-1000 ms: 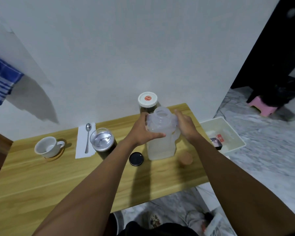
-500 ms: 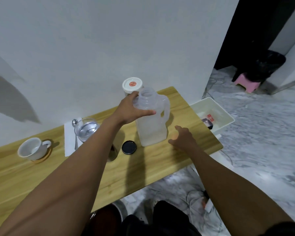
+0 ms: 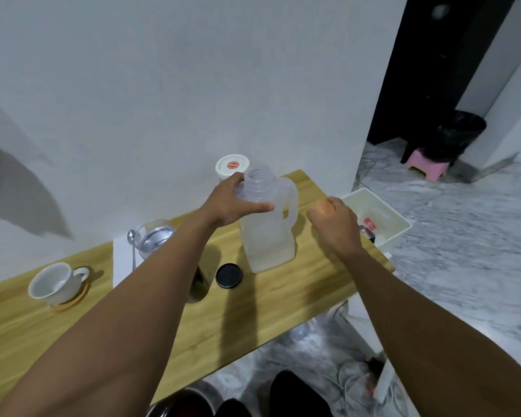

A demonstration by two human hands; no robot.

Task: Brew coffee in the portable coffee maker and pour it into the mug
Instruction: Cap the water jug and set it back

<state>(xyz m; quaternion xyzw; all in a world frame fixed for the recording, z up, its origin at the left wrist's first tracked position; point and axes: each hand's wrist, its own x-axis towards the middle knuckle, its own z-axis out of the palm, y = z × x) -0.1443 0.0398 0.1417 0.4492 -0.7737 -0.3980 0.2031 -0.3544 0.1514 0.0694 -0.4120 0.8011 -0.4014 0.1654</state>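
A translucent plastic jug (image 3: 268, 233) with a side handle stands uncapped on the wooden table (image 3: 283, 305). My left hand (image 3: 230, 204) grips its threaded neck. My right hand (image 3: 336, 225) hovers just right of the jug and pinches a small tan cork lid (image 3: 322, 207). The portable coffee maker (image 3: 154, 239), glass-topped with a metal lid and a dark body, stands left of the jug, partly hidden by my left forearm. A white mug (image 3: 54, 282) sits on a wooden coaster (image 3: 74, 300) at the far left.
A black cap (image 3: 228, 276) lies beside the jug's base. A spoon (image 3: 130, 237) rests on a white napkin (image 3: 121, 267). A white-lidded jar (image 3: 231, 166) stands behind the jug. A white bin (image 3: 379, 206) sits off the table's right end, with a pink stool (image 3: 427, 167) beyond.
My right hand left the jug's neck, dropped to the table right of the jug, and has come up holding the cork lid. My left hand kept its grip on the neck.
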